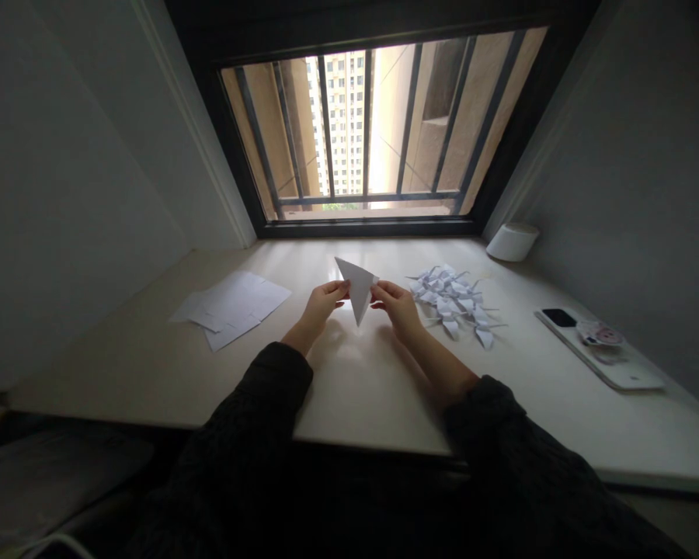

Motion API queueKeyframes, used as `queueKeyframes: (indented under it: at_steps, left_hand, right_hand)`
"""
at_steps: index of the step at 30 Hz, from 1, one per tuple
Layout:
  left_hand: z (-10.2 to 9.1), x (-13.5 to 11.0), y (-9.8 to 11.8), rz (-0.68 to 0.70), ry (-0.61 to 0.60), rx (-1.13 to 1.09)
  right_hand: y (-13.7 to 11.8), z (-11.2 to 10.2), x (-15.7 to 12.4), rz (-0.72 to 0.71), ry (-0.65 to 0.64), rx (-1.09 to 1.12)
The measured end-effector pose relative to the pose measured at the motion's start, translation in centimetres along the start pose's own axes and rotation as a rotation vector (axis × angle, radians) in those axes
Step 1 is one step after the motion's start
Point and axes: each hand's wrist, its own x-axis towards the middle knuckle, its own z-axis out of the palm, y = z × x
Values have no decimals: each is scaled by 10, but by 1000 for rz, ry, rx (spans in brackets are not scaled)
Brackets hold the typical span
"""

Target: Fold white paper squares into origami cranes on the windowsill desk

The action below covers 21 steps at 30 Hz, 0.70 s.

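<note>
A white sheet of paper (pixel 358 289), folded into a triangle, is held up above the middle of the white sill. My left hand (pixel 325 303) pinches its left edge between thumb and fingers. On the opposite edge, my right hand (pixel 397 303) grips the paper the same way, near a small folded corner. One point of the triangle faces down and another faces up to the left. Just right of my right hand lies a pile of folded paper cranes (pixel 451 299). Loose white paper sheets (pixel 241 303) are stacked to the left.
A phone (pixel 599 349) in a light case with a round grip lies on the right. Behind it, a white cup-like object (pixel 511 242) stands against the wall. A barred window (pixel 366 132) with a dark frame closes the back of the sill (pixel 366 396).
</note>
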Motion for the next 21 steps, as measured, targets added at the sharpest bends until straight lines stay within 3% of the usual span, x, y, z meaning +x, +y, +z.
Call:
queueKeyframes:
  at_steps: [3, 5, 9, 14, 18, 21]
  left_hand:
    - [3, -5, 6, 153, 125, 68]
    - [5, -12, 15, 326, 218, 148]
    - [9, -27, 39, 612, 196, 407]
    - [9, -31, 48, 724, 68, 592]
    - [2, -26, 44, 739, 66, 649]
    - [-3, -24, 41, 790, 48, 810]
  right_hand:
    - [0, -2, 1, -74, 72, -93]
    - [1, -4, 2, -131, 127, -204]
    - [1, -7, 1, -228, 177, -467]
    - [1, -11, 2, -276, 174, -539]
    - [7, -17, 11, -238, 244, -447]
    - [12, -21, 18, -200, 275, -368]
